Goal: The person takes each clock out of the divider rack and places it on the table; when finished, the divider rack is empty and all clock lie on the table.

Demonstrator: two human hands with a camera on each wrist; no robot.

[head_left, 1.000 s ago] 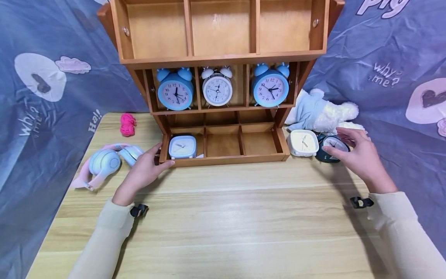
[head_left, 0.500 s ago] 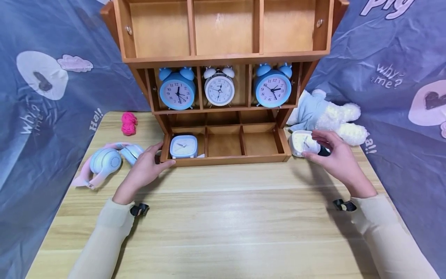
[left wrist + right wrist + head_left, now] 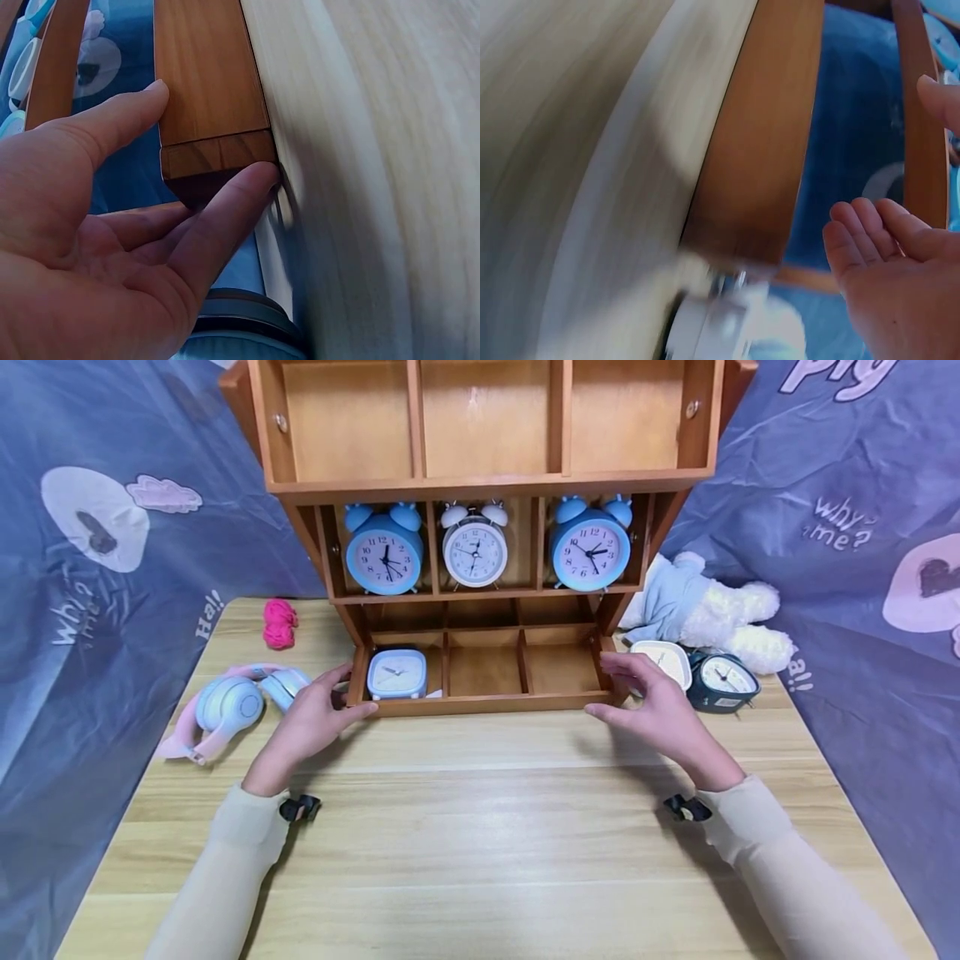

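Gripping the rack (image 3: pixel 491 703) at its near left corner with the left hand (image 3: pixel 311 720), thumb against the front board, fingers round the left end. Hovering with the right hand (image 3: pixel 667 717) just beside the rack's near right corner, with thumb and fingers well parted and nothing in grasp; seen apart from the wood in the right wrist view.

Set near the far edge of the tabletop (image 3: pixel 465 835), about midway between left and right edges, with 3 compartments to a row. In the middle row, from left to right: a blue bell clock (image 3: pixel 384 562), a white bell clock (image 3: pixel 475 553), a 2nd blue bell clock (image 3: pixel 591 555), all 3 upright. In the bottom row's left compartment: a small blue clock (image 3: pixel 397 674).

Off the rack's right end, towards the tabletop's right edge: a white clock (image 3: pixel 675 665), partly behind the right hand, then a green clock (image 3: pixel 723 681) just beside it. Behind those 2, at the far right corner, a plush toy (image 3: pixel 693 606), lying down. Near the left edge, headphones (image 3: pixel 231 706); at the far left corner, pink yarn (image 3: pixel 280 625).
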